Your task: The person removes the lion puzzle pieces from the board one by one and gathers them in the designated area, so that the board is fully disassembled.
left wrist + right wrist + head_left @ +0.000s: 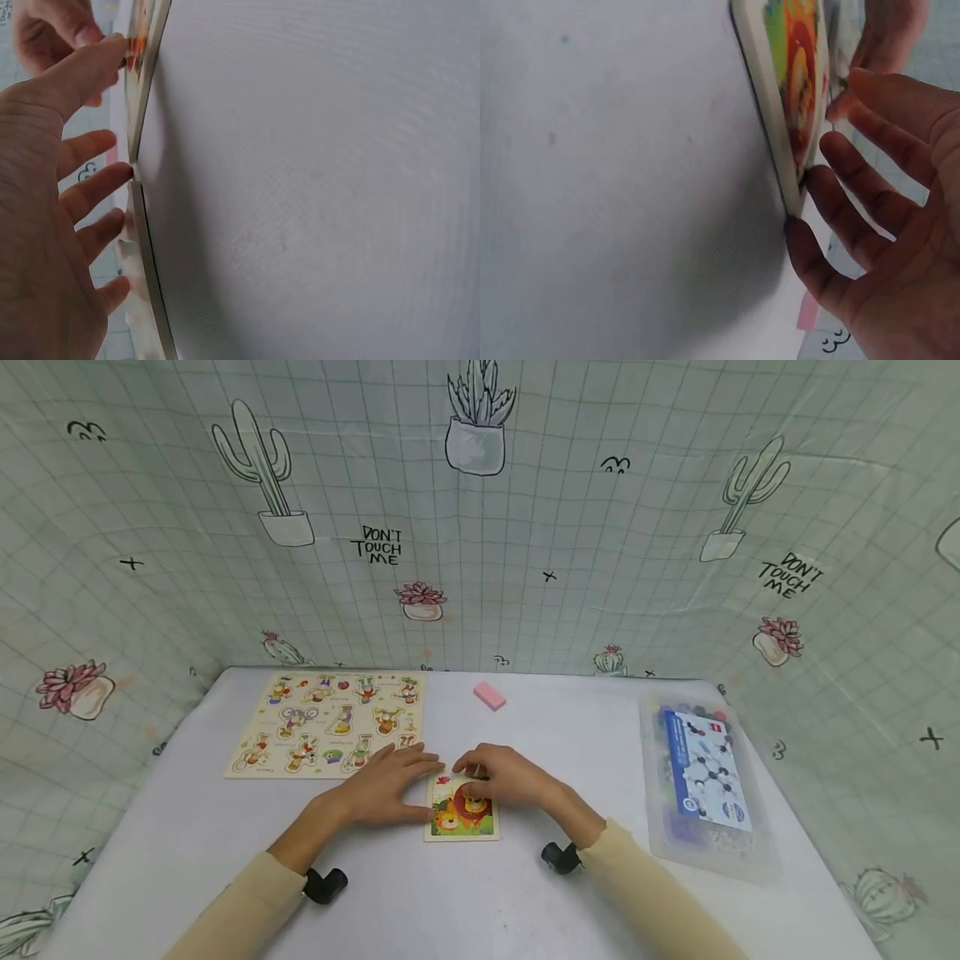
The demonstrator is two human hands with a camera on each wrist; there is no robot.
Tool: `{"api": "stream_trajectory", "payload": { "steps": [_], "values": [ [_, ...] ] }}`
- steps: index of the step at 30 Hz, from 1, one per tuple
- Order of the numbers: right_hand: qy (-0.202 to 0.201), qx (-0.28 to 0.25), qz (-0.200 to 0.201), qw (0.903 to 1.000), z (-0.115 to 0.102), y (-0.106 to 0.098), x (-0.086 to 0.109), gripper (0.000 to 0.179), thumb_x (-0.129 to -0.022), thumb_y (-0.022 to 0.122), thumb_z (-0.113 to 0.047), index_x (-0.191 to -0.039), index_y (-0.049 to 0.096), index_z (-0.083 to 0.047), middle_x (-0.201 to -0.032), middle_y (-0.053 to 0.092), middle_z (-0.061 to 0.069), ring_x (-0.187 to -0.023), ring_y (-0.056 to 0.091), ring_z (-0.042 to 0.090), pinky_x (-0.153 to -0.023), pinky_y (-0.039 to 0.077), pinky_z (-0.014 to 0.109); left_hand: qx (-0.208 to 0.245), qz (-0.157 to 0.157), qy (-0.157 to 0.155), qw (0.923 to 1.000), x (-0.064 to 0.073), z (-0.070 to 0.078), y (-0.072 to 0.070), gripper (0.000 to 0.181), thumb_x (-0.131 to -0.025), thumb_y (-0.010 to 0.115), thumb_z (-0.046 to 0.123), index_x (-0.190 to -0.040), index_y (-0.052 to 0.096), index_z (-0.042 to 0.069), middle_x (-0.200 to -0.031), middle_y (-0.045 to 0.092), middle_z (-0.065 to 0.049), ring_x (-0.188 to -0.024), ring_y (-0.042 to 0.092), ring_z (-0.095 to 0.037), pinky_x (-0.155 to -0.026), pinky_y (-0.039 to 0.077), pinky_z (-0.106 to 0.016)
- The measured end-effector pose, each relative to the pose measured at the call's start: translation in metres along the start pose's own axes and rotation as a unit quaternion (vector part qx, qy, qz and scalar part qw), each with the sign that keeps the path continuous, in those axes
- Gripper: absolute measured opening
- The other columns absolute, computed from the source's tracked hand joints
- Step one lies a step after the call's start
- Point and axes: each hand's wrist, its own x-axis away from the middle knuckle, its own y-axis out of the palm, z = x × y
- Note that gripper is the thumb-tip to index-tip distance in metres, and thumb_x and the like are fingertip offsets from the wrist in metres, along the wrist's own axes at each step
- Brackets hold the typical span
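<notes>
A small picture puzzle (453,820) with a lion and another orange animal lies flat on the white table. My left hand (386,787) rests at its left side with fingers spread; the thumb reaches the puzzle's left edge. In the left wrist view, the left thumb (90,67) touches the picture side. My right hand (517,778) is over the puzzle's upper right part, thumb and fingers loosely bent. The right wrist view shows its little finger (810,255) against the board's corner. Whether a loose piece lies under the right fingertips cannot be made out.
A larger cream puzzle board (300,768) with several cartoon figures lies at the back left, partly under the left fingers. A pink eraser-like block (490,696) sits behind the hands. A clear plastic case (708,777) with a blue label stands at the right.
</notes>
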Motion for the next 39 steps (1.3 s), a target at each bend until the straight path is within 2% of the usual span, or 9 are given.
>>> {"api": "stream_trajectory", "payload": {
  "steps": [3, 11, 16, 24, 31, 39],
  "values": [
    [0.004, 0.025, -0.012, 0.9996, -0.001, 0.007, -0.002, 0.030, -0.094, 0.072, -0.026, -0.122, 0.071, -0.017, -0.107, 0.065, -0.004, -0.097, 0.057, 0.012, -0.087, 0.049, 0.032, 0.004, -0.002, 0.006, 1.0000, -0.002, -0.001, 0.003, 0.076, -0.085, 0.073, 0.056, -0.147, 0.053, 0.016, -0.154, 0.047, -0.004, -0.150, 0.029, -0.032, -0.118, 0.019, -0.063],
    [0.023, 0.122, 0.008, 0.9922, -0.006, 0.013, -0.002, 0.037, -0.091, 0.075, -0.035, -0.127, 0.069, -0.026, -0.118, 0.059, -0.001, -0.108, 0.052, 0.018, -0.088, 0.045, 0.043, 0.011, 0.001, 0.008, 0.9999, -0.002, -0.001, 0.006, 0.077, -0.085, 0.074, 0.056, -0.146, 0.053, 0.014, -0.154, 0.046, -0.004, -0.150, 0.027, -0.034, -0.118, 0.015, -0.065],
    [0.025, 0.117, -0.001, 0.9928, -0.005, 0.013, -0.001, 0.040, -0.091, 0.075, -0.035, -0.129, 0.067, -0.027, -0.117, 0.058, 0.000, -0.106, 0.051, 0.017, -0.090, 0.046, 0.042, 0.012, 0.005, 0.011, 0.9999, -0.002, 0.000, 0.007, 0.076, -0.085, 0.075, 0.054, -0.145, 0.055, 0.011, -0.151, 0.049, -0.005, -0.149, 0.030, -0.035, -0.116, 0.017, -0.067],
    [0.003, 0.115, -0.011, 0.9933, -0.003, 0.015, -0.005, 0.038, -0.092, 0.074, -0.031, -0.129, 0.068, -0.031, -0.120, 0.057, -0.004, -0.109, 0.049, 0.015, -0.091, 0.043, 0.041, -0.003, 0.031, 0.007, 0.9995, -0.002, 0.003, 0.008, 0.072, -0.081, 0.079, 0.052, -0.137, 0.061, 0.010, -0.134, 0.055, -0.005, -0.137, 0.042, -0.032, -0.115, 0.022, -0.066],
    [-0.005, 0.117, -0.032, 0.9926, -0.007, 0.015, -0.012, 0.038, -0.092, 0.074, -0.026, -0.129, 0.069, -0.029, -0.126, 0.058, -0.004, -0.115, 0.049, 0.016, -0.094, 0.043, 0.044, 0.008, 0.029, -0.003, 0.9996, -0.002, 0.003, 0.008, 0.069, -0.080, 0.080, 0.053, -0.134, 0.061, 0.013, -0.126, 0.054, 0.000, -0.134, 0.044, -0.027, -0.117, 0.020, -0.064],
    [-0.002, 0.109, -0.038, 0.9934, -0.010, 0.012, -0.017, 0.040, -0.090, 0.075, -0.026, -0.130, 0.069, -0.031, -0.125, 0.057, -0.002, -0.114, 0.049, 0.017, -0.091, 0.041, 0.042, 0.008, 0.031, 0.002, 0.9995, -0.002, 0.000, 0.010, 0.072, -0.081, 0.078, 0.055, -0.135, 0.060, 0.012, -0.127, 0.053, 0.000, -0.134, 0.043, -0.026, -0.117, 0.019, -0.064]
  ]
}}
